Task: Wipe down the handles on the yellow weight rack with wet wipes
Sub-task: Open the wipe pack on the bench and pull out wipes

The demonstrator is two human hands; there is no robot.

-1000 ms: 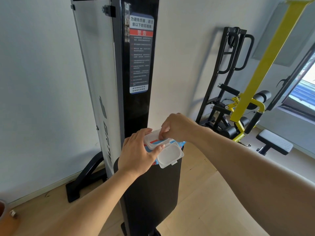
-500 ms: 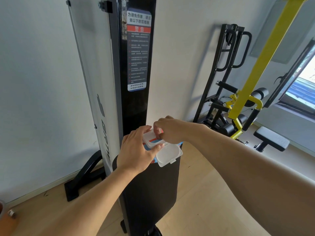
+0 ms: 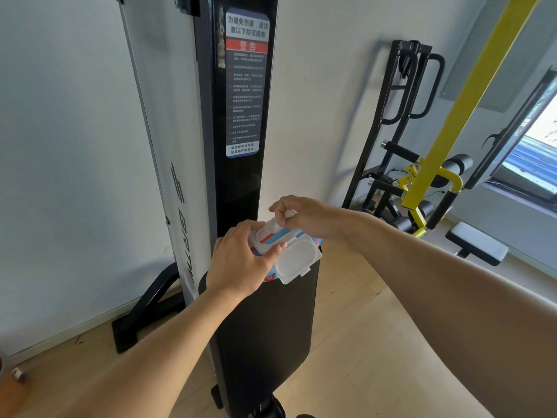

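A: Head view, biggest worry first. The yellow rack point(image 3: 434, 146) stands well apart on the right, its black handle point(image 3: 440, 210) untouched, so the whole wipe-down is yet to do. If no clean wipe comes out, nothing gets started.

B: What about the black pad point(image 3: 265, 327) the pack sits on?

A: It's narrow, and the pack point(image 3: 275, 263) lies right at its top edge. The left hand point(image 3: 241, 263) holds it down, fingers curled round the near side and thumb pressed on top. I'd judge that a hard upward pull could drag the pack off the pad if that hold slackens.

B: And the right hand point(image 3: 304, 217)?

A: Its grip is nearly closed, fingertips pinching something white at the pack's opening. Looks like a wipe point(image 3: 278, 221) or the seal flap, I can't tell which. If it's a wipe, a sharp tug may haul out several in a chain, or tear the one held.

B: The lid point(image 3: 297, 260)?

A: Flipped open toward us, hanging past the pack's front. It could swing shut on the wipe, or get left open so the rest dry out.

B: Smallest risk?

A: A damp wipe slipping from such a light pinch.
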